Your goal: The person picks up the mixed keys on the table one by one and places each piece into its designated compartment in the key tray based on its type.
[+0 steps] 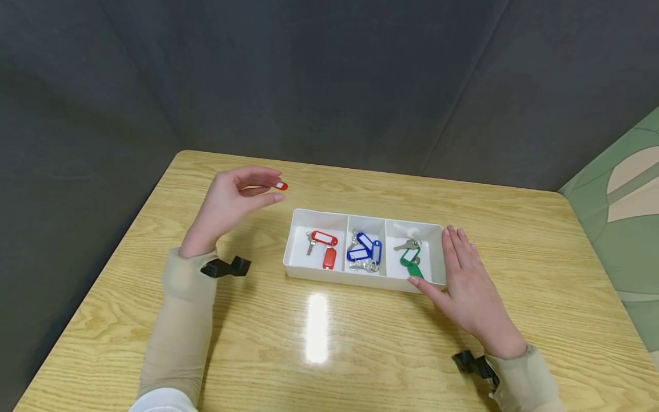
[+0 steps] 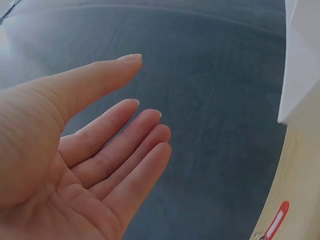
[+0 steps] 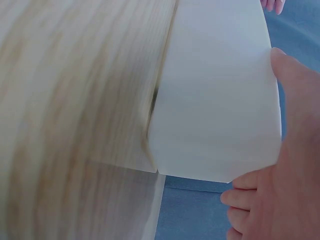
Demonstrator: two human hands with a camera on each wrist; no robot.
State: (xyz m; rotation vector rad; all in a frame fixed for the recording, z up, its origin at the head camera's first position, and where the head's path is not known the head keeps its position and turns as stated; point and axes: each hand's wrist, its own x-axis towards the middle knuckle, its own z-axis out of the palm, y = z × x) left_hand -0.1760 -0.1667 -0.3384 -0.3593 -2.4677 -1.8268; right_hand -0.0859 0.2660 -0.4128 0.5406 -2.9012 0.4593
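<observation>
My left hand [image 1: 231, 194] hovers over the table left of a white three-compartment box [image 1: 334, 277], thumb and fingers apart. A red key tag [image 1: 281, 186] shows just beyond its fingertips; in the left wrist view this red key tag [image 2: 277, 220] lies on the table, apart from the hand. My right hand [image 1: 471, 292] rests against the box's right end, fingers straight along the end wall and thumb at the front rim. Red key tags [image 1: 324, 238] lie in the left compartment, blue key tags [image 1: 357, 254] in the middle, green key tags [image 1: 410, 256] in the right, with keys.
The box stands on a wooden table [image 1: 391, 343]. Behind the table hangs a dark cloth [image 1: 309, 80], and a green patterned surface [image 1: 633, 229] is at the right. Black wrist cameras [image 1: 226, 267] are strapped to both sleeves.
</observation>
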